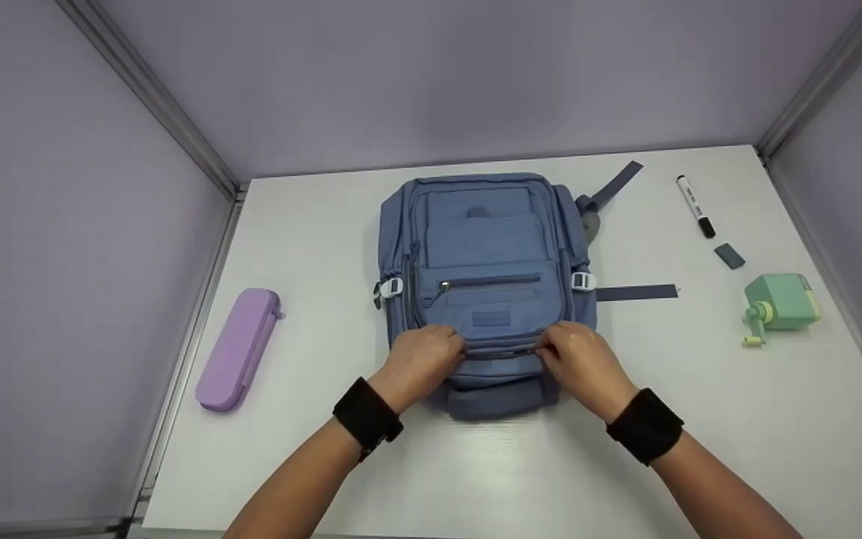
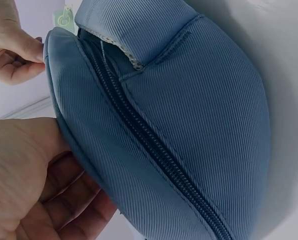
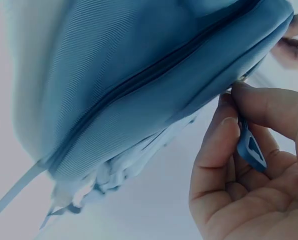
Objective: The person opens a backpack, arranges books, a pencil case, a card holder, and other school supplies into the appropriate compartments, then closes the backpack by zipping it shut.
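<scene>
A blue backpack (image 1: 487, 243) lies on its back, its top toward the far side. Both hands are at its near end, on either side of a horizontal zipper (image 1: 502, 354). With curled fingers my left hand (image 1: 423, 364) grips the fabric edge by the zipper's left end; in the left wrist view its thumb lies against the bag's rim. My right hand (image 1: 584, 364) pinches a zipper pull at the right end. In the right wrist view, that blue zipper pull (image 3: 251, 150) hangs from between thumb and forefinger. Another zipper (image 2: 149, 142) runs along the bag's bottom side.
To the left lies a purple case (image 1: 239, 350). On the right are a marker (image 1: 693, 203), a small dark green block (image 1: 729, 256) and a green pencil sharpener with a crank (image 1: 784, 302). Backpack straps (image 1: 637, 293) stick out rightward. Walls enclose the white table (image 1: 431, 479).
</scene>
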`<control>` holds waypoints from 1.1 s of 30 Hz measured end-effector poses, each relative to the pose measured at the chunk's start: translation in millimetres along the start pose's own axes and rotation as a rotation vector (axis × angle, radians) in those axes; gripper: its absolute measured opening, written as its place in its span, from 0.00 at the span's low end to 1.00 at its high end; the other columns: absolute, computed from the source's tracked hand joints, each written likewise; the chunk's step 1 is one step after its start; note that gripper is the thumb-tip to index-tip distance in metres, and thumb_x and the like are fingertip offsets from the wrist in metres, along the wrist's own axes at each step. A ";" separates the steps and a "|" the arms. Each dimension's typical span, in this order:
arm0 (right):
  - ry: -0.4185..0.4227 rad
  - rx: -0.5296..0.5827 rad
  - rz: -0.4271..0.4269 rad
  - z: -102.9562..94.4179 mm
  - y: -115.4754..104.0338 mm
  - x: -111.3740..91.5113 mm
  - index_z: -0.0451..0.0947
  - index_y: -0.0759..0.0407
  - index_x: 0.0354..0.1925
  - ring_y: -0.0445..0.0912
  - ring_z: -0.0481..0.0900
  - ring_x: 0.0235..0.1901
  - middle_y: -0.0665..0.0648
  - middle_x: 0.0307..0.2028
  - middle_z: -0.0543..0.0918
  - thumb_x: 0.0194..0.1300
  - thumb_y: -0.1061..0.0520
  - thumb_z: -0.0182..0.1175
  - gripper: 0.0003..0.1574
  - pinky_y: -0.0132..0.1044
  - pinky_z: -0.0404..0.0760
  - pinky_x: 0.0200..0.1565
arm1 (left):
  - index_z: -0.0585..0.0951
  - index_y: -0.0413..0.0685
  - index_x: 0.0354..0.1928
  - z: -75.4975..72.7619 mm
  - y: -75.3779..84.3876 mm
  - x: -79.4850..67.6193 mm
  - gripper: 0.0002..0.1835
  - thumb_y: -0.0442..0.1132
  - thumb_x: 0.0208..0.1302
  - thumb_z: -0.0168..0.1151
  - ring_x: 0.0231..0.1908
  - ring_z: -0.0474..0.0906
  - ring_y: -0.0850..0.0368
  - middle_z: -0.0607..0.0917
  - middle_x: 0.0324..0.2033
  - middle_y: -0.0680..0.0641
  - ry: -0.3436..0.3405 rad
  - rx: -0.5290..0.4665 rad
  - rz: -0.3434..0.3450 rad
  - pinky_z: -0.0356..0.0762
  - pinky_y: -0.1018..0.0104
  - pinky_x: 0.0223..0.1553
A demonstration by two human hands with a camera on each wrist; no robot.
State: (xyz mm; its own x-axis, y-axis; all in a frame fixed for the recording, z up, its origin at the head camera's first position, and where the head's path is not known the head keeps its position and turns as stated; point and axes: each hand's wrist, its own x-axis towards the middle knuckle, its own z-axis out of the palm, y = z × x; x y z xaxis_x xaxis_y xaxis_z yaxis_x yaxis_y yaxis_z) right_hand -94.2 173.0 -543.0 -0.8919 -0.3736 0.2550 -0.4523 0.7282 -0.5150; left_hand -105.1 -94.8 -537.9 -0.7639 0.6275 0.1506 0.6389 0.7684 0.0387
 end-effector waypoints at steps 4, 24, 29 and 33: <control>0.001 -0.001 0.037 -5.2 10.8 -3.1 0.85 0.62 0.33 0.49 0.82 0.33 0.55 0.31 0.84 0.60 0.70 0.71 0.06 0.45 0.81 0.38 | 0.83 0.50 0.31 -2.0 0.4 1.0 0.09 0.43 0.71 0.65 0.31 0.83 0.54 0.82 0.28 0.52 -0.015 -0.013 0.003 0.81 0.59 0.27; 0.020 -0.017 0.127 -9.3 28.6 -10.0 0.79 0.61 0.35 0.50 0.78 0.33 0.56 0.31 0.81 0.67 0.66 0.66 0.05 0.47 0.77 0.37 | 0.82 0.51 0.31 -15.3 28.7 36.2 0.10 0.47 0.69 0.66 0.28 0.80 0.55 0.81 0.27 0.52 -0.038 -0.012 0.075 0.79 0.61 0.24; 0.044 0.005 0.133 -9.5 25.6 -8.5 0.80 0.62 0.36 0.50 0.79 0.33 0.57 0.32 0.82 0.66 0.67 0.65 0.03 0.47 0.77 0.38 | 0.82 0.53 0.32 -9.3 54.9 65.2 0.11 0.50 0.70 0.66 0.28 0.80 0.57 0.81 0.28 0.53 0.009 0.013 0.114 0.78 0.63 0.23; 0.046 0.028 0.131 -9.2 21.7 -8.8 0.80 0.63 0.37 0.50 0.78 0.34 0.57 0.33 0.81 0.68 0.67 0.63 0.02 0.46 0.77 0.39 | 0.82 0.53 0.32 0.1 68.8 79.5 0.11 0.49 0.69 0.67 0.26 0.80 0.58 0.81 0.27 0.53 0.030 0.039 0.100 0.78 0.64 0.22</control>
State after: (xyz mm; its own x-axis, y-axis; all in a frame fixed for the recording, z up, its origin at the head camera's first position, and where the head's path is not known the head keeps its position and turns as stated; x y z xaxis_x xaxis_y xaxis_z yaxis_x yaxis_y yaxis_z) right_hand -96.2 197.3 -548.9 -0.9430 -0.2493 0.2206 -0.3320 0.7524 -0.5689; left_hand -121.8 7.9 -523.3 -0.6933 0.6975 0.1810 0.7070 0.7070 -0.0165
